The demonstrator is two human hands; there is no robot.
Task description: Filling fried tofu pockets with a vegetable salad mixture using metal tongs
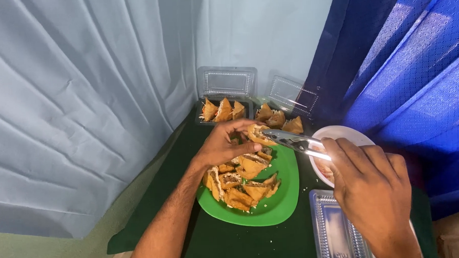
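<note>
Two hands work over a green plate (285,193) on the dark green bench (218,241). The left hand (222,144) reaches out over the plate, and its fingers (249,124) are curled around a fried triangle snack (257,134), holding it just above the pile. The right hand (371,185) is closed around shiny metal tongs (296,141). The tips of the tongs pinch the same snack from the other side. Many more fried snacks (241,182) lie heaped on the plate, some broken open. Behind the plate stand two clear plastic boxes (226,109) with their lids up, and each has a few snacks inside. A white bowl (341,132) sits just to the right, partly hidden by the right hand. Another clear box lid (332,232) lies near the front edge. Pale and blue curtains hang behind
</note>
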